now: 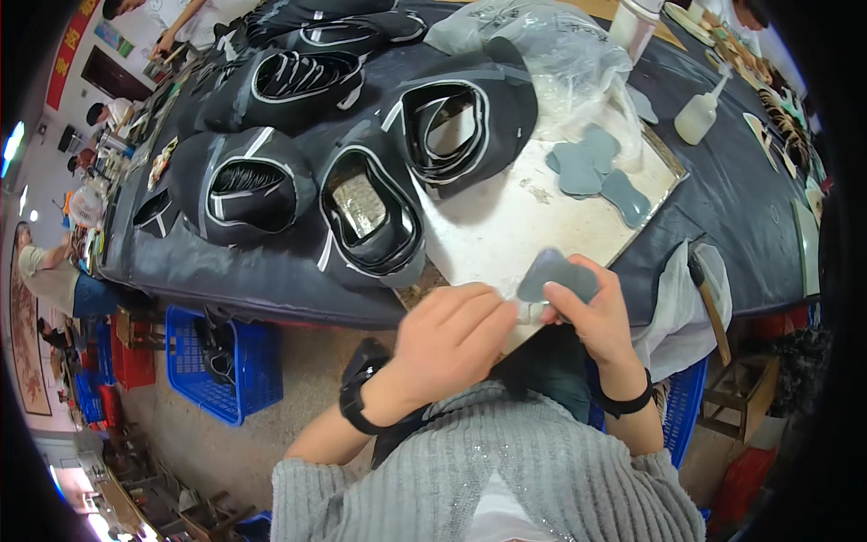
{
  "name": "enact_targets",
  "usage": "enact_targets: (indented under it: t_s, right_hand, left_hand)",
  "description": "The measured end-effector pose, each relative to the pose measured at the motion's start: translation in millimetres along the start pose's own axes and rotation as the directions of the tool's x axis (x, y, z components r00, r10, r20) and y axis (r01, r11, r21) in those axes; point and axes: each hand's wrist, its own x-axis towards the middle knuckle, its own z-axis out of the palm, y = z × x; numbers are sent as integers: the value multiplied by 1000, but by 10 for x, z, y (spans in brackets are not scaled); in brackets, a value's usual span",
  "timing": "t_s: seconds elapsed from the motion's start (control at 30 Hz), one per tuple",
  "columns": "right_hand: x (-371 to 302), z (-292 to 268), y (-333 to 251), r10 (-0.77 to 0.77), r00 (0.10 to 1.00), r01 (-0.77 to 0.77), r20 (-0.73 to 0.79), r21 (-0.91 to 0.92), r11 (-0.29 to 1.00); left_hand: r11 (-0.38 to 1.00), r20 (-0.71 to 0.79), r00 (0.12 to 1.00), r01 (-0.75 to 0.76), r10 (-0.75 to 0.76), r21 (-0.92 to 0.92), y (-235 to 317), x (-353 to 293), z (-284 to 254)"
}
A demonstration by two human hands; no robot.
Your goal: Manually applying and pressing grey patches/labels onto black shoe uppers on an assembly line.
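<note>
My right hand [596,316] pinches a flat grey rounded piece [553,274] between thumb and fingers, above the near edge of a white board [470,239]. Close beside it, my left hand [456,334] is closed, knuckles up, with its fingertips near the piece's lower edge. Something small and whitish shows between the hands, but I cannot make out what the left fingers hold. Several similar grey pieces [585,165] lie overlapping toward the board's far right side. One more grey piece [625,198] rests near the board's right edge.
Several black shoe uppers [248,185] with white edging stand on the dark-covered table [262,275]. Clear plastic sheeting [533,45] and a squeeze bottle [698,117] lie beyond. A hammer [709,303] hangs at the right edge. Blue baskets [262,366] stand below.
</note>
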Motion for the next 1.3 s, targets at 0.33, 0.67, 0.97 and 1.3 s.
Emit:
enact_targets:
  t_s: [0.33, 0.67, 0.97, 1.3]
  right_hand:
    - [180, 78, 44, -73, 997, 74, -16, 33, 997]
    - [218, 82, 189, -16, 999, 16, 29, 14, 1000]
    - [225, 54, 168, -20, 1000, 24, -23, 191, 981]
    - [227, -70, 46, -221, 946, 293, -235, 336, 895]
  left_hand:
    - [952, -216, 968, 179, -126, 247, -475, 152, -788]
    - [777, 417, 897, -159, -143, 609, -747, 626, -170]
    - [953, 231, 969, 11, -84, 302, -669, 950, -107]
    - [971, 496, 866, 170, -66, -167, -720, 945, -40]
